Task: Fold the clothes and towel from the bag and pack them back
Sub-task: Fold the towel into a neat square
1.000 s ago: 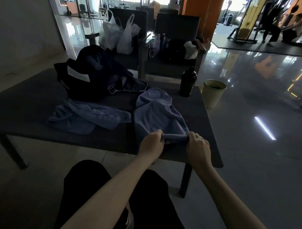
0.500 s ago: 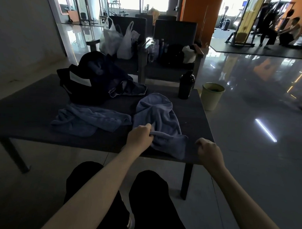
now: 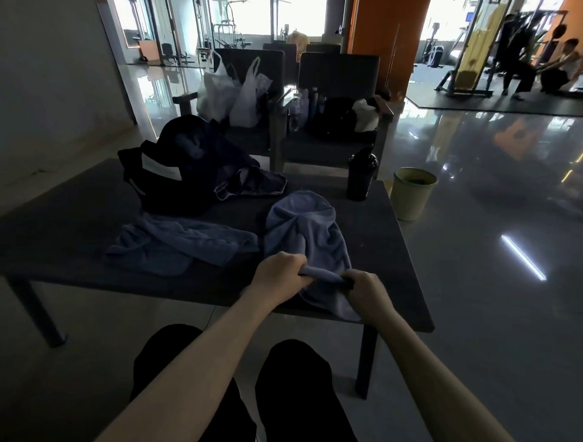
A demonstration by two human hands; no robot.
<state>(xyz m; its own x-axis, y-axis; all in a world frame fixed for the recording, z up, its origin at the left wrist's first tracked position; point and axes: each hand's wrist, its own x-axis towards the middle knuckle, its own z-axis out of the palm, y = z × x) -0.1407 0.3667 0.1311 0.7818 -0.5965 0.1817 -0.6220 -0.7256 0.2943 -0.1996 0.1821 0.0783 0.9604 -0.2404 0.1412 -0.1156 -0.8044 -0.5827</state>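
Observation:
A blue towel (image 3: 304, 228) lies crumpled on the near right part of the dark table (image 3: 69, 213), one end hanging over the front edge. My left hand (image 3: 276, 273) and my right hand (image 3: 367, 294) both grip a bunched fold of it near that edge, fists close together. A second blue cloth (image 3: 180, 243) lies crumpled to the left. Behind it stands a dark open bag (image 3: 183, 170) with a dark garment (image 3: 252, 183) spilling out toward the right.
A dark bottle (image 3: 361, 175) stands at the table's far right. A pale bin (image 3: 413, 192) sits on the floor beside the table. Two chairs behind hold white plastic bags (image 3: 235, 93) and other items. People stand far off at the right.
My right hand, which had let go and hovered off the table's edge half a second ago, has come back and gripped the towel beside my left hand. The towel's near end is bunched again.

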